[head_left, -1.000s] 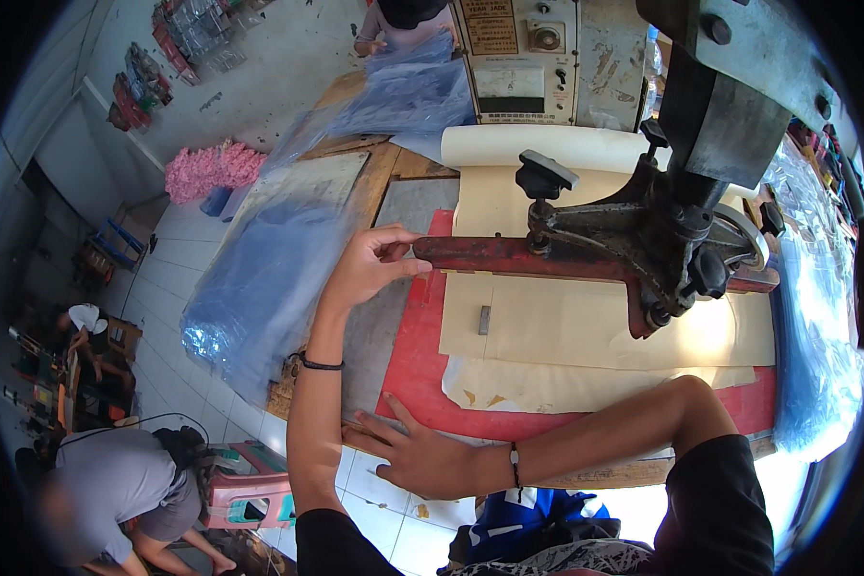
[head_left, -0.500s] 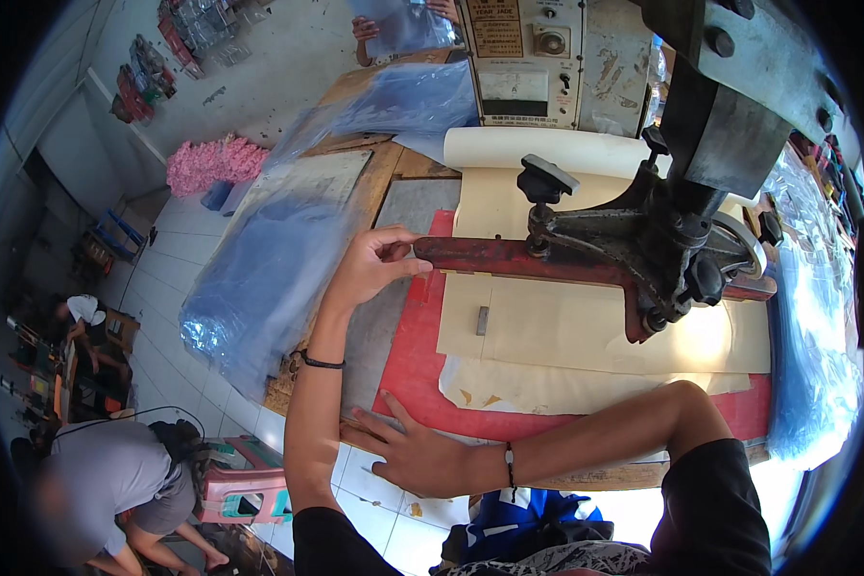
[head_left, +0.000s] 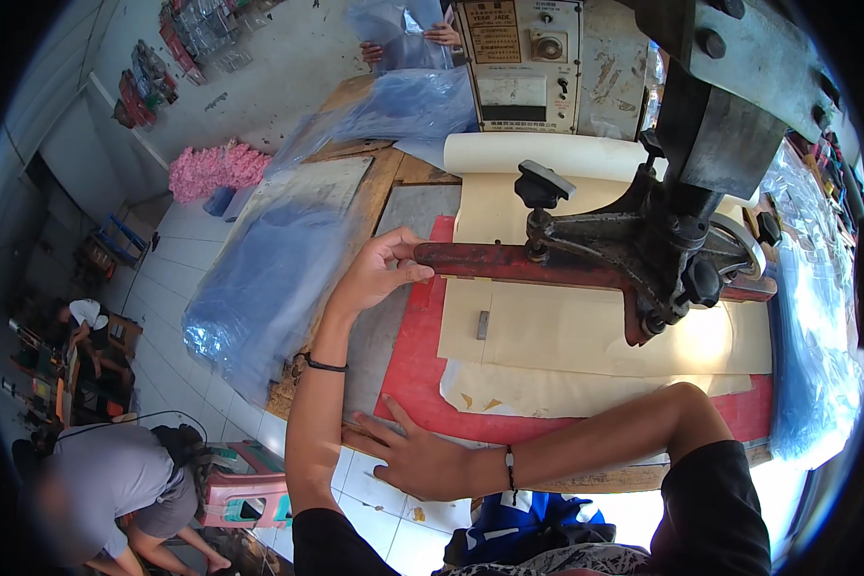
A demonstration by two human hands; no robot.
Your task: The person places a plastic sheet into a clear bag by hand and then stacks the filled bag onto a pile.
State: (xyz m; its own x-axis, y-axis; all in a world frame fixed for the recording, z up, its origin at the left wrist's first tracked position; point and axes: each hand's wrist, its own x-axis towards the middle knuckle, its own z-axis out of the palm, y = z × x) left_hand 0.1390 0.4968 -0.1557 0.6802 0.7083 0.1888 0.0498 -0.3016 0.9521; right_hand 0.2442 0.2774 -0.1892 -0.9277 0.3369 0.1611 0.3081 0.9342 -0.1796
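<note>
A long red metal press bar point(head_left: 509, 261) hangs under the black clamp bracket point(head_left: 624, 226) of a press machine. The thumb and fingers of my left hand point(head_left: 382, 274) close around the bar's left end. Below it, cream paper sheets point(head_left: 586, 326) lie on a red mat point(head_left: 418, 365), with a small grey metal block point(head_left: 483, 325) on the paper. My right hand point(head_left: 427, 463) rests at the table's front edge, palm down and fingers spread, holding nothing. The right forearm crosses in front of the mat.
Stacks of clear bluish plastic sheets lie at left point(head_left: 264, 269), at the back point(head_left: 408, 101) and at right point(head_left: 816, 355). A white roll point(head_left: 547, 154) lies before the control box point(head_left: 518, 67). Across the table, another person's hands point(head_left: 442, 36) hold a plastic sheet. Someone bends beside a pink stool point(head_left: 250, 494).
At the back, the other person's hands have shifted slightly, and more of their plastic sheet shows. My two hands keep their places; the whole view has moved a little.
</note>
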